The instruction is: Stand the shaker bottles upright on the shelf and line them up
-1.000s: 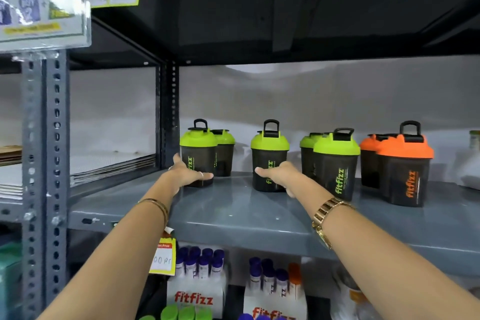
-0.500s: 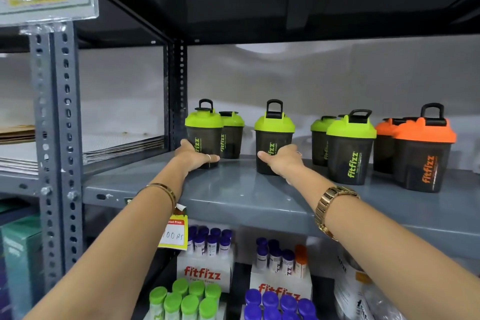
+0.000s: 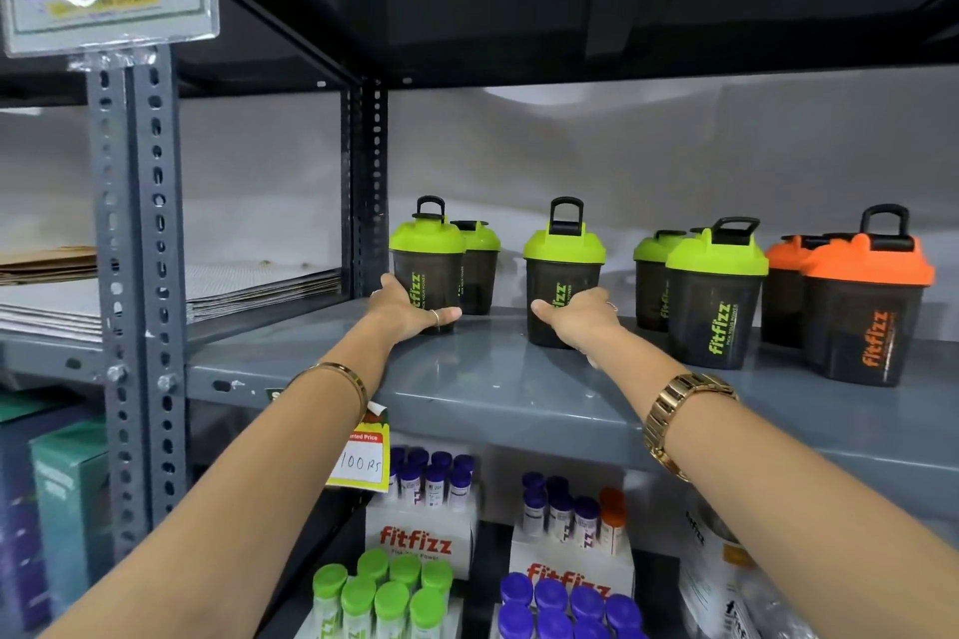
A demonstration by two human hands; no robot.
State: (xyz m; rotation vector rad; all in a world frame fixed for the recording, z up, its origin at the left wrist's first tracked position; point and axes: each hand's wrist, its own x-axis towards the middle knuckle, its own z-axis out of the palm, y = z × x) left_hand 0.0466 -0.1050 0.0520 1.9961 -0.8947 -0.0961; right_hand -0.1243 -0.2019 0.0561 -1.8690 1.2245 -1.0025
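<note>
Several dark shaker bottles stand upright on the grey shelf (image 3: 493, 384). My left hand (image 3: 410, 309) grips the base of the leftmost green-lidded shaker (image 3: 426, 265); another green-lidded one (image 3: 477, 267) stands right behind it. My right hand (image 3: 576, 319) wraps the base of the middle green-lidded shaker (image 3: 563, 275). To the right stand a pair of green-lidded shakers (image 3: 713, 306), one partly hidden behind the other, and a pair of orange-lidded shakers (image 3: 866, 311) likewise.
A perforated grey steel upright (image 3: 137, 275) stands at the left, with flat cardboard sheets (image 3: 233, 291) on the neighbouring shelf. Below are fitfizz boxes (image 3: 415, 540) with purple and green capped tubes, and a yellow price tag (image 3: 360, 462). A dark shelf closes overhead.
Both hands stay on the same two shakers. The camera has dipped and moved closer, so the shelf sits lower and larger in view; the bottles themselves show no clear shift.
</note>
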